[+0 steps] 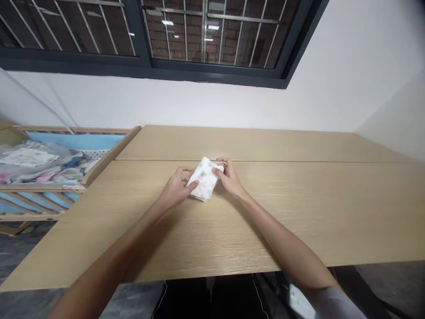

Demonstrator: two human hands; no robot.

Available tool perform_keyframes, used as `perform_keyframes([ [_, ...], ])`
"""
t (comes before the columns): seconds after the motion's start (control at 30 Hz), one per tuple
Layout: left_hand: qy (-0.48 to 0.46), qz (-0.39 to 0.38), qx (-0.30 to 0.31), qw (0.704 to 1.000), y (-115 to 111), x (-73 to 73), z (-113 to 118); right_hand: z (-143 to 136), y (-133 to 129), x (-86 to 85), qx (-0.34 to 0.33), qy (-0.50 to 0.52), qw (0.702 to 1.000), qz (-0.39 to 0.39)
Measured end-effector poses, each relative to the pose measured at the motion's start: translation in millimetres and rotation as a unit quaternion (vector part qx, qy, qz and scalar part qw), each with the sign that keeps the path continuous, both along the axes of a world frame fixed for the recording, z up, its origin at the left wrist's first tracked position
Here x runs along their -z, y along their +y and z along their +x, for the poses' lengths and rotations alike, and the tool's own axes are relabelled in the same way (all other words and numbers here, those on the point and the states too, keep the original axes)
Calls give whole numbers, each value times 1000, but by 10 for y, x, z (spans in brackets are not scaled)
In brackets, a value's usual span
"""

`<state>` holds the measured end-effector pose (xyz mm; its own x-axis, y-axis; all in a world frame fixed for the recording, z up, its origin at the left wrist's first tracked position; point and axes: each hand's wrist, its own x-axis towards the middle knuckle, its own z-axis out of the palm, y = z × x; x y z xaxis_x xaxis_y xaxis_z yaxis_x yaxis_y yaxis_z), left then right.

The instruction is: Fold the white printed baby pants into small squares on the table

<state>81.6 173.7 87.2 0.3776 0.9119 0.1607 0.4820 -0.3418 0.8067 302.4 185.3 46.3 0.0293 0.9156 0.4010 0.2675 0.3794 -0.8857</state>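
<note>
A small white folded cloth (205,180) with a faint print and a small dark mark is held at a tilt over the middle of the wooden table (282,199). My left hand (178,186) grips its left edge, thumb on the upper face and fingers partly hidden behind. On the other side, my right hand (229,177) pinches the upper right edge between thumb and fingers. Whether the cloth's lower edge touches the table I cannot tell.
To the left of the table stands a wooden crib (113,157) with blue lining and a pile of clothes and cloths (40,161). A white wall (212,104) and a dark-framed barred window (215,75) rise behind the table. A seam runs across the tabletop.
</note>
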Motion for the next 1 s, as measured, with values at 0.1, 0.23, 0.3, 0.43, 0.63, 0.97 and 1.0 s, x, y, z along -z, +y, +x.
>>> perform_keyframes([
  [0.1,43,-43,-8,998,-36,106,61,-9,16,-7,29,-7,999,-26],
  [0.23,212,27,-62,975,-67,234,118,-31,95,155,58,-85,994,-30],
  [0.3,257,35,-69,963,-76,262,134,-48,167,257,57,-119,991,-17],
  [0.43,284,57,-56,956,-91,278,148,-81,268,353,50,-144,988,-3],
  [0.63,363,129,-69,920,-231,114,174,-46,92,20,13,-248,968,45],
  [0.97,302,275,147,901,-757,336,443,-138,-423,-449,-312,-419,843,126],
  [1.0,305,275,151,899,-776,380,456,-156,-452,-421,-343,-414,835,120],
])
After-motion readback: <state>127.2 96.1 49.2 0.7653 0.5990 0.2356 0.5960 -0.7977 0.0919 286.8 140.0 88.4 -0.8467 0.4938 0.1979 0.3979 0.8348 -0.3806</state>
